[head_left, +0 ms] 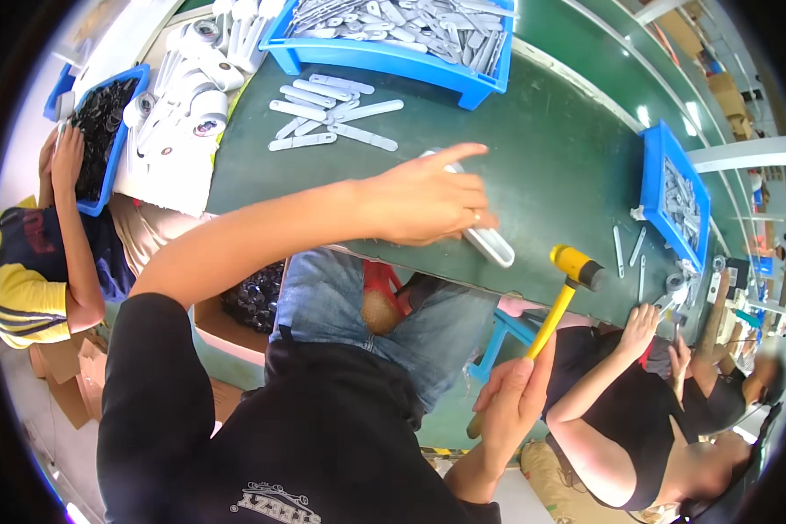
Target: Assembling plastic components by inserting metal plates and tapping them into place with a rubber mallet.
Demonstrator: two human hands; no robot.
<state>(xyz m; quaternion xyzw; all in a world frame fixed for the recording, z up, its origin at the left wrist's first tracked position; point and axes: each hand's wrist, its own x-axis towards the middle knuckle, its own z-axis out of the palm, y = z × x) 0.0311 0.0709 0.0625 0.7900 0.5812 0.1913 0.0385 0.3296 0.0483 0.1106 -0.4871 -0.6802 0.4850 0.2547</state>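
Note:
My left hand (432, 201) is over the green table with its index finger stretched out. Its other fingers close over a long, pale grey plastic handle-shaped piece (492, 248), whose rounded near end sticks out below them; the middle of the piece is hidden. My right hand (511, 397) grips the yellow shaft of a mallet (550, 323), held upright in front of the table edge. The mallet's yellow and black head (576, 266) is to the right of the grey piece, apart from it. Beyond my left hand lies a loose pile of similar grey pieces (332, 112).
A blue bin (393, 57) full of grey pieces stands at the back of the green table (550, 166). Another blue bin (664, 196) is at the right. White devices (188, 87) are heaped at the left. Co-workers sit on both sides, a hand (637, 327) nearby at right.

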